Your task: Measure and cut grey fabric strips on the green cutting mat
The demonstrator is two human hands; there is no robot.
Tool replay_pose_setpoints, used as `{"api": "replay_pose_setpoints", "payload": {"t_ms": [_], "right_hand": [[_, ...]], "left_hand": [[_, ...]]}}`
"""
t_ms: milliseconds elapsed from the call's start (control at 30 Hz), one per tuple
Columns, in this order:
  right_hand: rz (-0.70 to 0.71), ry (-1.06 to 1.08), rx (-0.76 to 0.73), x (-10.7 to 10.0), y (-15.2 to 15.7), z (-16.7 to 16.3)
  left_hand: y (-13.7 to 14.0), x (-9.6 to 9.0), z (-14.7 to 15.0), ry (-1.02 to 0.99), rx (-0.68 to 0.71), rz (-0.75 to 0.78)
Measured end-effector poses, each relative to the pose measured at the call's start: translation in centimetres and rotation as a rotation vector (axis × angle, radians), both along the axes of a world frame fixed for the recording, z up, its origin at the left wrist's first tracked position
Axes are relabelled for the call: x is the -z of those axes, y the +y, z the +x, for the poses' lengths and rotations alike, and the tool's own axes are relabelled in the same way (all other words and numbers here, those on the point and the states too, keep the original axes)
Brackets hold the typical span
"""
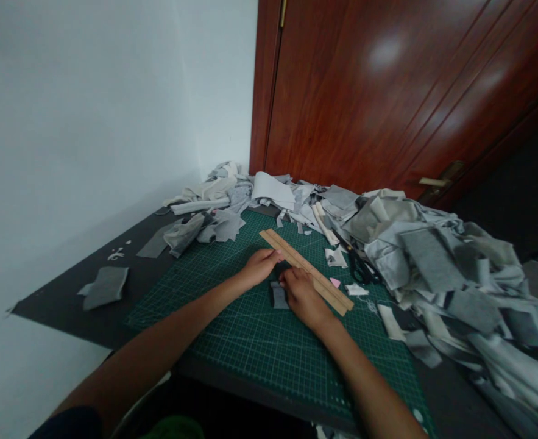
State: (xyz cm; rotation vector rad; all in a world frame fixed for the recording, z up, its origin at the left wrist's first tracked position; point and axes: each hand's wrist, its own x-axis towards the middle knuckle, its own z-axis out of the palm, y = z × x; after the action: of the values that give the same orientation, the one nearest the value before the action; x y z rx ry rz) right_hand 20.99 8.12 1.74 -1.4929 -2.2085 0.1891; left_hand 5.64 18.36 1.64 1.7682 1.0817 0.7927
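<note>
My left hand is closed, thumb and fingers pinched at the upper end of a small dark piece of fabric. Just to its right, my right hand is closed too, with curled fingers on the lower end of that same piece. Below the fingers a folded grey fabric piece lies on the green cutting mat, partly covered by my right hand. Two wooden rulers lie side by side, slanting behind and under my right hand. What the fingertips grip is partly hidden.
Black-handled scissors lie right of the rulers, beside a tall heap of grey and white fabric scraps. More scraps line the back. A grey piece rests on the dark table at left. Behind stands a wooden door.
</note>
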Motion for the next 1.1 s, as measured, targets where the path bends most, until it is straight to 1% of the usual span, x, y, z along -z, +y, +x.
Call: {"api": "replay_pose_setpoints", "payload": {"t_ms": [67,167,267,300,367,400,467,533,633,733,800,867,933,1100], "right_hand": [[-0.007,0.078,-0.012,0.2,0.1,0.1],[0.016,0.176,-0.026,0.4,0.1,0.3],[0.133,0.277,0.041,-0.1,-0.1,0.6],[0.186,0.301,0.083,-0.4,-0.3,0.8],[0.287,0.319,0.171,-0.9,-0.7,1.0],[0.331,0.32,0.207,-1.0,-0.8,1.0],[0.391,0.338,0.237,-1.3,-1.2,0.9],[0.417,0.408,0.236,-1.3,-1.4,0.6],[0.368,0.631,0.228,-1.5,-1.5,0.3],[0.224,0.864,0.232,-2.1,-1.3,0.5],[0.117,0.953,0.227,-2.5,-1.0,0.9],[0.028,0.995,0.197,-2.8,-0.6,1.4],[-0.027,1.005,0.154,-2.8,-0.3,1.8],[-0.047,0.959,0.13,-2.2,0.3,2.3]], "left_hand": [[-0.6,0.1,-0.6,-0.084,0.0,-0.035],[-1.2,-0.4,-1.0,-0.189,0.037,-0.091],[-1.7,-1.2,-1.0,-0.263,0.135,-0.131],[-1.9,-1.5,-0.9,-0.284,0.18,-0.145],[-2.4,-1.7,-0.7,-0.349,0.323,-0.201],[-2.6,-1.8,-0.6,-0.369,0.345,-0.201],[-3.1,-1.9,-0.4,-0.407,0.301,-0.164],[-3.4,-2.0,-0.2,-0.421,0.234,-0.09],[-3.5,-2.1,-0.1,-0.424,0.181,-0.003],[-3.4,-2.1,-0.1,-0.453,0.142,0.011],[-3.3,-2.1,-0.2,-0.457,0.146,0.022],[-3.2,-2.0,-0.2,-0.442,0.175,0.038],[-3.0,-1.9,-0.3,-0.42,0.206,0.041],[-2.9,-1.7,-0.3,-0.395,0.227,0.053]]}}
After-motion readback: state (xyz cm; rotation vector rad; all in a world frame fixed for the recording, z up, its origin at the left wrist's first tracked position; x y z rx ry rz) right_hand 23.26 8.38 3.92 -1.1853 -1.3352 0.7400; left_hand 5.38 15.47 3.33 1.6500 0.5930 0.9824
